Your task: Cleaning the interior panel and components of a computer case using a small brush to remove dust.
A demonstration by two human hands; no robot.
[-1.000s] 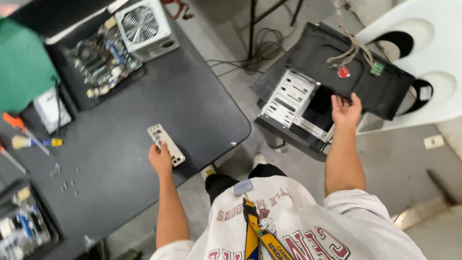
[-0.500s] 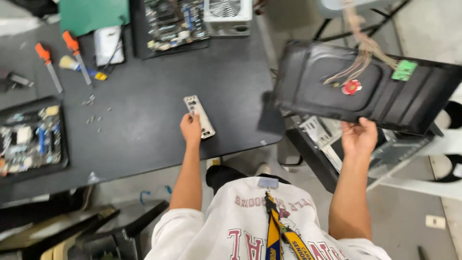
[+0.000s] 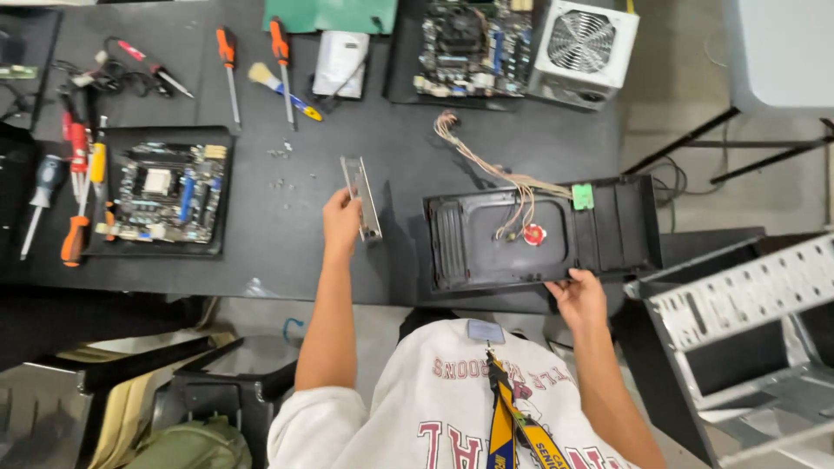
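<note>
1. Front panel [image 3: 539, 233], black plastic, now lies flat on the black table [image 3: 287, 226]; a second ago it hung in the air beside the table, so it has been set down.
2. Right hand [image 3: 577, 298] grips the panel's near edge, fingers closed on it.
3. Left hand [image 3: 340, 221], left of the panel, pinches a metal bracket [image 3: 361, 198].
4. Left of the panel lies a motherboard [image 3: 169, 181]; the open case frame [image 3: 747, 321] stands right of it, crowding that side.

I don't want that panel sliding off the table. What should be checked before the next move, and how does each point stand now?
1. Black front panel lies flat on the black table: ok.
2. Right hand grips the panel's near edge: ok.
3. Panel fully supported: not ok, its right end reaches the table's edge.
4. Wire bundle clear of snags: cannot tell.
5. Left hand holds the metal bracket: ok.
</note>
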